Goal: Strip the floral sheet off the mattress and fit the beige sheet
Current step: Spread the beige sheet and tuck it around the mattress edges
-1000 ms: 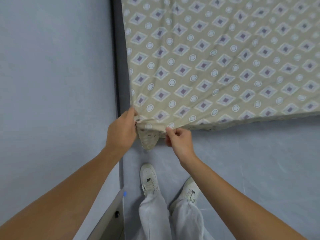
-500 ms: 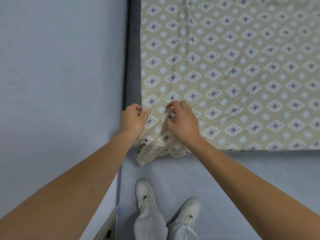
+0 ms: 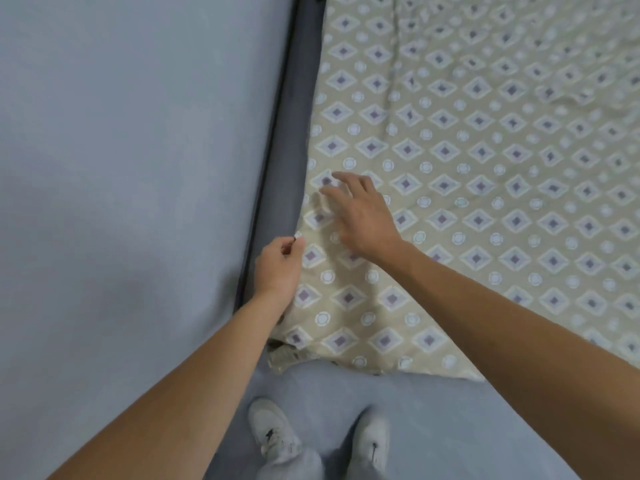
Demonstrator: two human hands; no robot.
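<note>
From my feed the mattress itself is fully hidden under the beige cotton sheet printed with purple-centred diamonds and pale rings point(image 3: 485, 188); only its covered top shows, and the sheet runs out of frame at the top and right. The near-left corner is hard to read: a crumpled wad of fabric point(image 3: 282, 358) hangs below the edge there, and I cannot tell whether it is tucked or loose. My fingertips on the right hand are smeared by motion blur, so their exact contact is unclear.

My left hand point(image 3: 278, 268) sits at the sheet's left edge, fingers curled, with thumb and forefinger pinching a small fold of the fabric right where it meets the dark grey bed frame rail point(image 3: 294, 109). Something tiny and dark shows between those fingertips; I cannot make out what it is.

My right hand point(image 3: 363, 216) is released, fingers spread and fairly straight, palm down over the sheet just beyond the left hand, holding nothing. It appears to rest on or skim the cloth.

Both forearms reach in from the bottom corners, bare, converging toward that left edge; the right arm crosses over the sheet's near border. Below, two white sneakers point(image 3: 273, 434) and pale grey trouser legs point(image 3: 294, 465) stand on the blue-grey floor point(image 3: 450, 427). A plain blue-grey wall point(image 3: 121, 168) fills the left.
</note>
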